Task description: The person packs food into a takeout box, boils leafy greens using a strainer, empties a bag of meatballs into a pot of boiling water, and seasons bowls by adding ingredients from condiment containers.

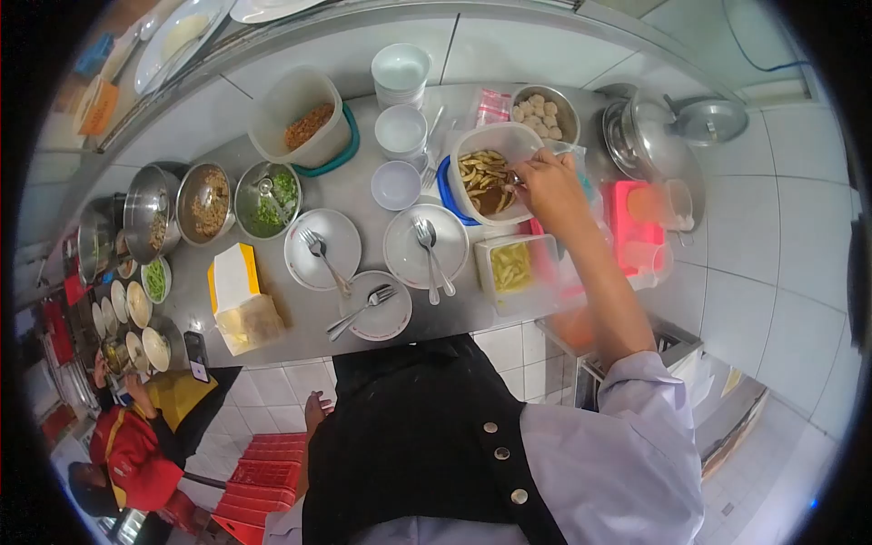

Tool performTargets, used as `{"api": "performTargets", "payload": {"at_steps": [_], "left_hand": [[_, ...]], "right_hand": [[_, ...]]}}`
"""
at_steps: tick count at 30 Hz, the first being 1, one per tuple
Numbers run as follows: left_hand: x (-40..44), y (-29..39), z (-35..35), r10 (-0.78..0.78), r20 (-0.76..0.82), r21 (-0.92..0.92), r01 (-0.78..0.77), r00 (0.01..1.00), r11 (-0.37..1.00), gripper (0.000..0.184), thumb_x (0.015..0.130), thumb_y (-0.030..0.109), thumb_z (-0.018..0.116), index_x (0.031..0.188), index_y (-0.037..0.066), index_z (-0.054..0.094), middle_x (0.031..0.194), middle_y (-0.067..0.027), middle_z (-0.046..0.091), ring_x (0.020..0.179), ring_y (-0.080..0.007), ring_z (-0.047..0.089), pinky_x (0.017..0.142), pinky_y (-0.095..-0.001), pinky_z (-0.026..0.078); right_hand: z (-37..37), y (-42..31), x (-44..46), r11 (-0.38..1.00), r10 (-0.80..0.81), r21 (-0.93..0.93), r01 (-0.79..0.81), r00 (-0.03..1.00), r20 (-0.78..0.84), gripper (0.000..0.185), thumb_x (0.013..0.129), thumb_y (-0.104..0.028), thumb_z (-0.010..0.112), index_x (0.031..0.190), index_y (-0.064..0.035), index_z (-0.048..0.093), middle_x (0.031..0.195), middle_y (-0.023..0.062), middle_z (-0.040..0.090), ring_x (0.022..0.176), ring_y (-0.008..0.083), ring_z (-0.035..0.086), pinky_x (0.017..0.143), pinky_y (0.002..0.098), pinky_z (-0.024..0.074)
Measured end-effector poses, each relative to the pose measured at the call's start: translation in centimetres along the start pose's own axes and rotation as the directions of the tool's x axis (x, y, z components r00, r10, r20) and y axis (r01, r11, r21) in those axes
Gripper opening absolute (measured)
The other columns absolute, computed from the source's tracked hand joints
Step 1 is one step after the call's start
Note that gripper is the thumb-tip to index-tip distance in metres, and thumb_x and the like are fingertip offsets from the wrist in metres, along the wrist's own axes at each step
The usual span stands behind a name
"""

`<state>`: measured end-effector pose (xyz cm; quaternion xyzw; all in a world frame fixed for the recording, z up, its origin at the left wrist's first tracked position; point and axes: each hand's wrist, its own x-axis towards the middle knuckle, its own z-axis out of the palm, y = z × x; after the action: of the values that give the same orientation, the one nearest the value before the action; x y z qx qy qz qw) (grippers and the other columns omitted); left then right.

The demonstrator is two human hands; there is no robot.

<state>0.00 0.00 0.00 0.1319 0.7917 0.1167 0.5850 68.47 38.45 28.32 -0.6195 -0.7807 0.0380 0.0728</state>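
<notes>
Black apron [409, 445]: lay nearest, six o'clock.
White tub [495, 138]: stood at one o'clock.
Right hand [549, 186]: pinched an apparent metal utensil [517, 179] inside the tub.
Left hand [316, 411]: hung loose, seven o'clock.
Scooping: judged unfinished; brown strips [481, 169] remained.

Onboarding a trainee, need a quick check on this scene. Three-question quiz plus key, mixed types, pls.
1. Multiple choice. Where is the person's right hand?
A) On the yellow-and-white cardboard carton
B) At the translucent white plastic tub of pale slices in brown liquid
C) On the black phone
2. True or false. A metal fork lies on the round white plate nearest the black cloth apron.
3. Short answer. What does the round steel bowl just beyond the tub hold?

Key:
1: B
2: True
3: Pale, roundish balls
</notes>
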Motion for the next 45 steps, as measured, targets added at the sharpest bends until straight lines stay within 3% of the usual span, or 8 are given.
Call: {"api": "performTargets", "payload": {"at_steps": [2,3,26,29,32,35,41,45], "left_hand": [[-1.6,-2.6,-1.0,0.123,-0.018,-0.015,-0.123,0.992,0.992,0.06,0.109,0.054,0.039,0.134,0.003,0.059,0.099,-0.014,0.069,0.082,-0.0211,0.067,0.07,-0.0328,0.055],[2.8,-0.7,6.8,0.136,0.049,-0.063,-0.133,0.99,0.989,0.059,0.11,0.053,0.038,0.133,0.002,0.059,0.098,-0.0133,0.069,0.081,-0.0206,0.067,0.069,-0.0321,0.054],[-1.6,0.8,4.3,-0.026,0.028,-0.123,0.03,0.999,0.992,0.058,0.109,0.054,0.038,0.134,0.007,0.06,0.095,-0.0087,0.068,0.07,-0.0154,0.063,0.056,-0.0288,0.045],[3.6,-4.3,2.2,0.1,0.287,-0.353,0.008,0.953,0.935,0.055,0.108,0.053,0.043,0.131,0.007,0.061,0.098,-0.0096,0.069,0.074,-0.0156,0.064,0.06,-0.0298,0.049],[0.4,-3.7,3.4,0.228,0.04,-0.177,-0.218,0.973,0.96,0.046,0.107,0.044,0.05,0.125,0.005,0.065,0.102,-0.0126,0.071,0.085,-0.0184,0.067,0.071,-0.0327,0.055],[-1.3,-1.2,2.2,0.277,0.006,0.019,-0.277,0.961,0.961,0.042,0.108,0.037,0.05,0.126,0.001,0.063,0.103,-0.0126,0.07,0.091,-0.02,0.068,0.078,-0.0346,0.056],[3.1,-4.0,-3.5,0.331,0.052,-0.023,-0.331,0.942,0.944,0.042,0.103,0.04,0.057,0.118,0.003,0.067,0.099,-0.0149,0.072,0.089,-0.0223,0.07,0.078,-0.037,0.056],[6.4,-5.8,-9.6,0.279,0.177,0.485,-0.33,0.944,0.81,0.052,0.1,0.047,0.053,0.109,0.0,0.073,0.104,-0.022,0.074,0.093,-0.0371,0.072,0.088,-0.0463,0.055]], "right_hand": [[0.4,-1.0,-0.4,0.999,-0.001,0.036,-0.001,0.999,0.041,0.028,0.085,-0.023,0.079,0.11,-0.0106,0.075,0.099,0.006,0.077,0.103,0.0217,0.062,0.09,0.04,0.0386],[-0.8,2.0,1.0,0.998,-0.017,-0.062,0.017,1.0,0.003,0.028,0.085,-0.023,0.079,0.109,-0.0109,0.075,0.095,0.0058,0.076,0.102,0.0217,0.062,0.089,0.0405,0.0387],[-3.1,-1.4,0.5,1.0,-0.001,0.013,0.002,0.995,-0.098,0.02,0.084,-0.023,0.08,0.102,-0.0136,0.078,0.087,0.0057,0.075,0.099,0.0248,0.063,0.088,0.0432,0.0401],[-6.1,-2.4,-0.6,0.996,0.085,-0.013,-0.088,0.983,-0.162,0.025,0.083,-0.02,0.08,0.107,-0.013,0.078,0.091,0.0089,0.072,0.098,0.0263,0.064,0.09,0.0442,0.0402],[-5.4,-1.0,-2.1,0.993,0.08,-0.062,-0.098,0.967,-0.241,0.029,0.084,-0.015,0.081,0.112,-0.0112,0.076,0.091,0.0104,0.066,0.087,0.0273,0.068,0.092,0.0394,0.0424],[-9.0,-4.5,-3.7,0.926,0.344,0.271,-0.262,0.881,-0.325,0.026,0.088,-0.01,0.078,0.114,-0.0075,0.075,0.093,0.012,0.068,0.095,0.0211,0.069,0.09,0.0347,0.0504],[-10.6,-22.4,-5.3,0.83,0.123,0.549,0.099,0.927,-0.353,0.027,0.086,-0.009,0.08,0.112,-0.006,0.076,0.101,0.0105,0.069,0.098,0.0212,0.066,0.085,0.0325,0.0528],[1.0,-40.2,-3.6,0.824,0.0,0.549,0.137,0.971,-0.241,0.027,0.078,-0.014,0.085,0.104,-0.0089,0.078,0.096,0.0087,0.068,0.09,0.0249,0.062,0.089,0.0373,0.0457]]}}
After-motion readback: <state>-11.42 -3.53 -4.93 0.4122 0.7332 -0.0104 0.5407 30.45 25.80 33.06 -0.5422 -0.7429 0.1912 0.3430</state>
